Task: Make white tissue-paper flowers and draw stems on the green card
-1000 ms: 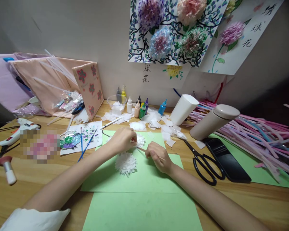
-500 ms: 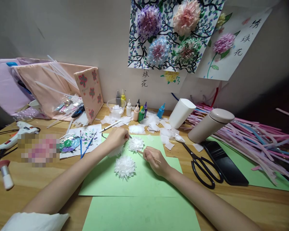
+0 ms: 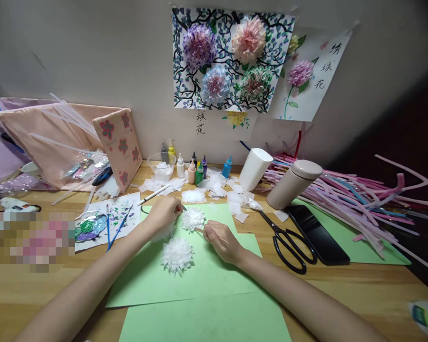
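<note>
Right hand [image 3: 221,240]: fingers curled closed on a thin pale wooden stick [image 3: 219,237], its tip at the near edge of a round white ruffled-paper flower [image 3: 193,219]. Left hand [image 3: 166,213]: fingers pinched shut around a thin dark-tipped tool [image 3: 184,207]; most of it is covered, so can't tell the type. Flower lies on the upper light green paper sheet [image 3: 139,289], just beside the left fingertips. A second round white ruffled-paper flower [image 3: 177,255] sits nearer the wearer, and another white tuft shows partly behind the left wrist.

Handling, my read: flower very light, soft, petals easily crushed or torn; would probably slide if nudged. Best hold is low at the base, light pinch, not the petal tips. Stick looks stiff and light, fine for a pencil grip.

Containers: clear round plastic bowl [image 3: 150,164] at the back of the worktop holds white paper pieces. Pale pink fabric-covered box [image 3: 112,154] has shiny clear-wrapped bits in it. Beige cylindrical tumbler [image 3: 288,187] is lidded, contents hidden. White smooth oval-section container [image 3: 255,171]: can't see inside. Small nozzle-topped paint bottles [image 3: 180,168] stand between, several colours.
</note>
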Tool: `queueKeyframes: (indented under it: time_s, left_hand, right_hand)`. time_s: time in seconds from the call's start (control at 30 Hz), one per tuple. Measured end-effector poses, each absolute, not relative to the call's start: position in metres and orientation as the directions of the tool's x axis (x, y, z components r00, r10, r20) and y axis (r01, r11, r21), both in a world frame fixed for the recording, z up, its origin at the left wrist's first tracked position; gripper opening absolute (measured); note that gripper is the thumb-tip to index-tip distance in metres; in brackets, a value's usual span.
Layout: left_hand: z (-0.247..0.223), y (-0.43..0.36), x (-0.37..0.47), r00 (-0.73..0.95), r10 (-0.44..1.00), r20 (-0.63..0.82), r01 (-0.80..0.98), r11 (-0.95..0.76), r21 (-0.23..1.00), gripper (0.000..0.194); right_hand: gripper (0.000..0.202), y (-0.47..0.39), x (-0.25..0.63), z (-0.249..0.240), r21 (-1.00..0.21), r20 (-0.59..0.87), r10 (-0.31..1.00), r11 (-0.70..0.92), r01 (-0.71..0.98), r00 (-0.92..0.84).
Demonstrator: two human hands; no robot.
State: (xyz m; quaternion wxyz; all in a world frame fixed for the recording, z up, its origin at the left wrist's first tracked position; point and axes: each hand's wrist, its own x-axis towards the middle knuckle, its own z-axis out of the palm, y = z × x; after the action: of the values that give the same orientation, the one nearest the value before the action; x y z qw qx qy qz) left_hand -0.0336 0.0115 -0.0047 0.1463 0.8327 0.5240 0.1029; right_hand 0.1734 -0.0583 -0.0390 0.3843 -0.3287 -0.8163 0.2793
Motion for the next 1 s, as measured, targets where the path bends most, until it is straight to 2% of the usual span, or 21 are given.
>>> queueKeyframes:
  time_s: [0.2,0.53,0.67,0.77,0.87,0.93,1.0]
  left_hand:
    - [-0.004,0.009,-0.032,0.436,0.9,0.031,0.84,-0.419,0.346,0.016]
    - [-0.002,0.01,-0.03,0.398,0.917,-0.006,0.863,-0.372,0.342,0.016]
    - [-0.001,0.009,-0.029,0.379,0.925,-0.022,0.871,-0.349,0.347,0.016]
    - [-0.001,0.008,-0.029,0.383,0.923,-0.023,0.871,-0.353,0.342,0.016]
    - [-0.002,0.008,-0.029,0.399,0.917,0.0,0.871,-0.38,0.312,0.015]
    - [-0.002,0.008,-0.029,0.401,0.916,0.021,0.876,-0.39,0.282,0.015]
    - [-0.003,0.008,-0.029,0.393,0.919,0.039,0.884,-0.39,0.257,0.017]
  right_hand:
    - [0.039,-0.059,0.176,-0.041,-0.665,0.49,0.712,0.678,0.313,-0.503]
    - [0.038,-0.059,0.168,-0.037,-0.732,0.414,0.8,0.576,0.364,-0.434]
    - [0.039,-0.059,0.175,-0.04,-0.666,0.541,0.72,0.683,0.301,-0.435]
    - [0.039,-0.053,0.189,-0.038,-0.615,0.651,0.692,0.722,0.318,-0.313]
    - [0.027,-0.038,0.205,-0.033,-0.651,0.558,0.813,0.554,0.519,-0.169]
    - [0.01,-0.029,0.213,-0.032,-0.65,0.498,0.848,0.503,0.57,-0.181]
    - [0.013,-0.023,0.216,-0.034,-0.649,0.433,0.869,0.485,0.587,-0.239]
